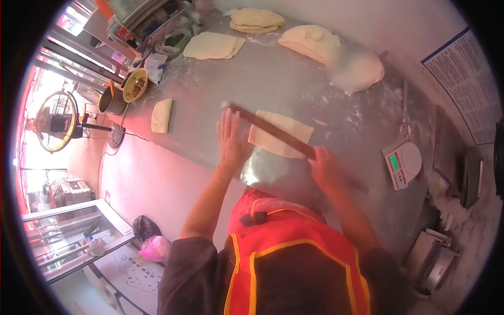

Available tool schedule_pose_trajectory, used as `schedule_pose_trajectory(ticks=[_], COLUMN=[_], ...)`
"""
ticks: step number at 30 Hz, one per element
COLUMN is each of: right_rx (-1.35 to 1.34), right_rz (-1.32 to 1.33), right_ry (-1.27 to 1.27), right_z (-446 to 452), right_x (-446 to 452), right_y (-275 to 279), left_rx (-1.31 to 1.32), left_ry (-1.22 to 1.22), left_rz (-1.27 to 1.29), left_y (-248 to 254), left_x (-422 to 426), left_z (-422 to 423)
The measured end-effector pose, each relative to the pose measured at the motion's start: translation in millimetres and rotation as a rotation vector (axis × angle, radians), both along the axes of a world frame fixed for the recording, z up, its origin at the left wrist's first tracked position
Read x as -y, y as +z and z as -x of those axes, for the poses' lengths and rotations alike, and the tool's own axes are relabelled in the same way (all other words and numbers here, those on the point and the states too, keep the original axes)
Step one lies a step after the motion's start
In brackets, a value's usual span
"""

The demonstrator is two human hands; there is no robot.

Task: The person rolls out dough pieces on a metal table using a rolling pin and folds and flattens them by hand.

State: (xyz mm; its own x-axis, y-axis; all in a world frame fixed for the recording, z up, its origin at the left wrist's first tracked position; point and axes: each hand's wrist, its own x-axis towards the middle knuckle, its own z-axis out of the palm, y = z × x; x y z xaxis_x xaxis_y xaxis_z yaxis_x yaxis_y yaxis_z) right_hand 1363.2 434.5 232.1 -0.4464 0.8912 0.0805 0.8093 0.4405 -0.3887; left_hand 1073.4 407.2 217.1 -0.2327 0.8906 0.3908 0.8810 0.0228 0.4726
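Note:
A brown wooden rolling pin [273, 132] lies slantwise across a flat, roughly rectangular sheet of dough [286, 126] on the metal worktop [210, 89]. My left hand [233, 139] is at the pin's upper left end, its fingers stretched out flat and touching the wood. Farther along the pin, my right hand [326, 170] is closed around it, slightly smeared by motion. The pin's lower end sticks out past the right hand. To the left of my left hand lies a small folded dough piece [161, 116].
At the back are stacked dough sheets [212, 46], folded dough [257, 20] and a large dough lump [310, 42]. A digital scale [403, 165] stands on the right. A yellow bowl [135, 85] sits by the left edge, with a fan [56, 121] beyond.

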Motion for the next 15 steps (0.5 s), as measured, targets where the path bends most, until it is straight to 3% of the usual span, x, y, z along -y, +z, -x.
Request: schedule_pose_trajectory(ticks=[3,6,10,15], right_rx=[-0.082,0.047,0.092,0.291], right_rz=[-0.032,-0.178,-0.153,-0.133], right_ry=[0.049,-0.233,-0.315,-0.376], right_z=[35.4,10.9,-20.4,9.2], right_x=[-9.2,-1.5,-9.1,-126.4], right_y=[-14.1,-81.0,-87.0,-64.2], left_rx=[-0.168,-0.221,-0.171,-0.298], left_ry=[0.056,0.043,-0.024,-0.069], left_rz=[0.091,0.173,0.315,0.315], left_y=[-20.9,-59.1,-44.1,-49.1], left_x=[1.9,13.3,-13.9,-143.3], left_z=[32.9,54.8,62.2,80.4])
